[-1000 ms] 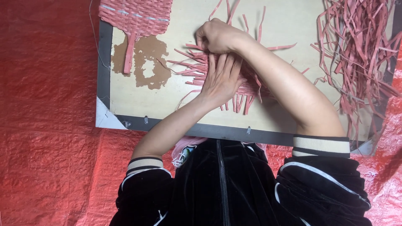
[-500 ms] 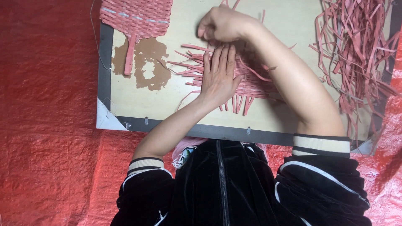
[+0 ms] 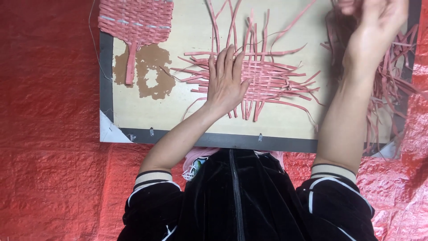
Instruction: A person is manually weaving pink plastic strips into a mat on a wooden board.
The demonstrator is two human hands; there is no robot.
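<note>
Mid-weave: left hand (image 3: 227, 82) pressed flat, fingers spread wide, on the half-woven mat of pink strips (image 3: 263, 80) at centre frame on the pale board (image 3: 196, 35). Right hand (image 3: 372, 27) raised at upper right over the loose strip pile (image 3: 392, 71), blurred; grip there impossible to tell. Finished woven piece (image 3: 136, 20) at upper left. Next move likely calls for one single strip drawn free and threaded over-under while the mat stays pinned.

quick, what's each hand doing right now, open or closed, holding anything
Left hand: open, flat on the woven mat, holding nothing.
Right hand: raised by the loose strips; blurred, grip cannot be told.
</note>
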